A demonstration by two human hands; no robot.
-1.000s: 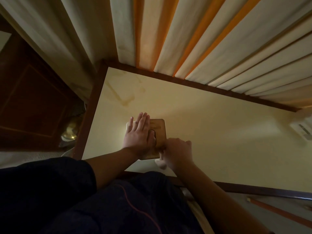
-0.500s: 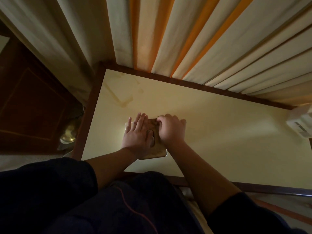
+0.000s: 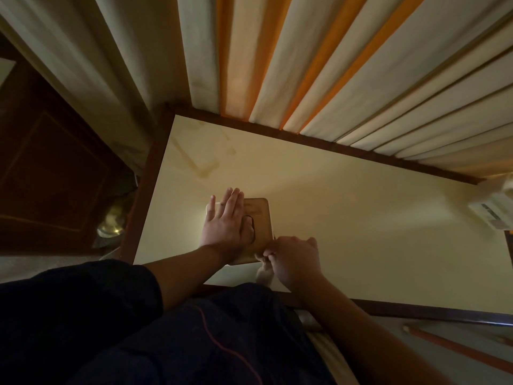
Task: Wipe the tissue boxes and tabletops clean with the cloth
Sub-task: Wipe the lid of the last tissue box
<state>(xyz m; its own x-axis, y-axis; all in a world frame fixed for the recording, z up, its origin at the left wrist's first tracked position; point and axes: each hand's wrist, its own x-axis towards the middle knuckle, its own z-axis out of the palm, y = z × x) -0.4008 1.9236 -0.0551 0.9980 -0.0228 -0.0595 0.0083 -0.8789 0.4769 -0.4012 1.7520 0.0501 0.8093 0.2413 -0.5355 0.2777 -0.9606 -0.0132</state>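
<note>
A brown tissue box (image 3: 259,218) with a dark slot in its top stands on the cream tabletop (image 3: 347,218), near the front left. My left hand (image 3: 226,220) lies flat on the box's left half with straight fingers, the thumb at the slot. My right hand (image 3: 294,261) is curled at the box's near right corner and grips a pale cloth (image 3: 262,275), of which a small part hangs out below the fingers. Most of the cloth is hidden in the fist.
The tabletop has a dark wooden rim (image 3: 144,190) and faint stains at the far left. Striped curtains (image 3: 305,65) hang behind it. A white object (image 3: 491,215) lies at the right edge. A brass knob (image 3: 109,226) and dark wooden panel are left of the table.
My right hand has slid with the cloth from the far part of the box's top back to its near right corner. The left hand stays flat on the box.
</note>
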